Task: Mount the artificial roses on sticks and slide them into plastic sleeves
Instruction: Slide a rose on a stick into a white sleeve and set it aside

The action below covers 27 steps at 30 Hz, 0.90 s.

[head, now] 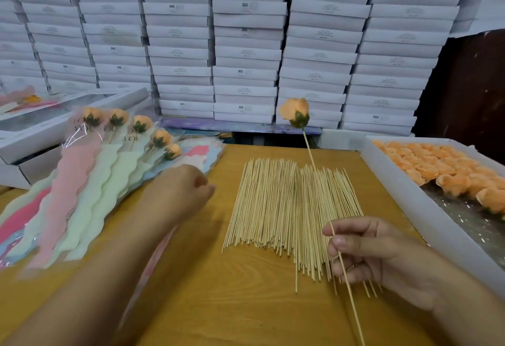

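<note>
— Where's the orange fabric rose [295, 113] now?

— Mounted on a thin wooden stick [345, 272], raised over the far edge of the yellow wooden table [207, 285]. The right hand [366, 250] pinches that stick low down, fingers curled round it.

— And the left hand [188, 190]?

— Loosely curled, holding nothing, beside the pastel plastic sleeves [82, 195] fanned along the table's left edge; five hold roses.

— The rest?

— A pile of bare wooden sticks [289, 209] lies mid-table. A white tray of loose orange roses [448, 173] sits at the right edge.
</note>
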Motion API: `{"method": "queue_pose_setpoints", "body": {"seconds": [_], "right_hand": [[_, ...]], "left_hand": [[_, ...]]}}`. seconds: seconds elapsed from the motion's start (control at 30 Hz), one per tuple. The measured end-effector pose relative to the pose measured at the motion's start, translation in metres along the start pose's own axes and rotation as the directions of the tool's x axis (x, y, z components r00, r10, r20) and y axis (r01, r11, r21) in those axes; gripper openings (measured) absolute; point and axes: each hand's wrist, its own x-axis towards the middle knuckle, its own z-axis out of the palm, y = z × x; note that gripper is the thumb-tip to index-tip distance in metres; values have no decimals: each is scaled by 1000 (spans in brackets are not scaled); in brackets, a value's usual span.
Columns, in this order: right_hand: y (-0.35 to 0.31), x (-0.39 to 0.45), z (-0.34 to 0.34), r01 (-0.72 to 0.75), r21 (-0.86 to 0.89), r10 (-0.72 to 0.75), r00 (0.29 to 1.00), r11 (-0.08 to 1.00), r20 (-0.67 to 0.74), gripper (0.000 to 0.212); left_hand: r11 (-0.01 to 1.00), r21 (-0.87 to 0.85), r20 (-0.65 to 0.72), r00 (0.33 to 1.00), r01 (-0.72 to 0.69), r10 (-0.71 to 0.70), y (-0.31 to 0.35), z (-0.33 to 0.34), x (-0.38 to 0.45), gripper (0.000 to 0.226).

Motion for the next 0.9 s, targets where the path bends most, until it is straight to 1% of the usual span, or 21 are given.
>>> {"method": "queue_pose_setpoints", "body": {"seconds": [0.03,0.07,0.1,0.17,0.2,0.27,0.3,0.37,0.43,0.5,0.57,0.7,0.8,0.9], "right_hand": [[0,0,0,4,8,-4,1000,1000,-9,62],[0,1,-1,6,13,-5,1000,1000,-15,62],[0,1,-1,6,15,-5,1000,1000,-19,62],[0,1,-1,5,21,-4,1000,1000,-21,62],[0,1,-1,7,24,-6,1000,1000,-25,63],[-1,0,-1,13,24,-12,999,1000,-37,60],[-1,0,-1,16,25,-15,999,1000,-40,55],[-2,0,-1,21,23,-20,999,1000,-47,37],[-2,0,-1,17,18,-16,999,1000,-52,30],[-1,1,-1,14,11,-14,999,1000,-52,29],[-1,1,-1,17,9,-16,998,1000,-53,29],[-1,1,-1,25,-3,-25,998,1000,-63,29],[-1,2,-2,24,-8,-24,998,1000,-62,29],[0,2,-2,24,-10,-24,998,1000,-61,30]], "left_hand": [[985,170,-11,999,38,-37,-8,-3,7,33],[950,304,5,997,75,-81,-16,-5,12,38],[912,400,51,991,96,-127,-24,-4,17,42],[857,511,173,967,72,-185,-38,2,20,47],[841,538,209,958,54,-195,-43,6,19,48],[829,557,206,960,44,-189,-50,13,18,46],[825,563,184,966,47,-181,-52,15,16,42],[815,577,144,976,53,-166,-47,18,11,32],[791,611,122,983,33,-135,-40,22,5,25],[752,659,118,988,-2,-101,-35,25,1,23],[735,678,120,988,-13,-93,-31,24,0,23],[739,673,126,989,-30,-75,-30,23,0,22],[740,670,151,986,-53,-66,-29,24,-2,27],[747,663,162,983,-46,-83,-28,23,-2,29]]}}
